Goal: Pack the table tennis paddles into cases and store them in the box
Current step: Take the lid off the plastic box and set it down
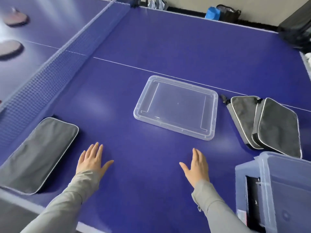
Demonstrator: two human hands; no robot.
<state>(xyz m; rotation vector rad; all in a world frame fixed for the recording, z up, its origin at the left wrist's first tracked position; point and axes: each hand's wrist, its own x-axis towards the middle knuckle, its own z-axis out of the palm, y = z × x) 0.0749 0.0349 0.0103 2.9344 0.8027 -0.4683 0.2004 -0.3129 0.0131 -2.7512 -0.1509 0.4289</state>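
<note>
Head cam, going left to right: far left, on the other side of the net [67, 52], there's a back paddle [16, 18] and a front paddle [10, 48], both lying flat on the blue table [168, 39] and pretty blurry. Near left, a grey case [38, 153] lies flat by the table edge. The left hand [91, 161] is spread with straight fingers, palm down over the table, holding nothing. A clear lid [176, 106] lies in the middle. The right hand [197, 166] is the same, fingers straight, nothing in it. On the right, a second case [242, 118] sits partly under a third case [279, 126]. Near right is the clear box [286, 190] with something dark inside, can't tell what.
</note>
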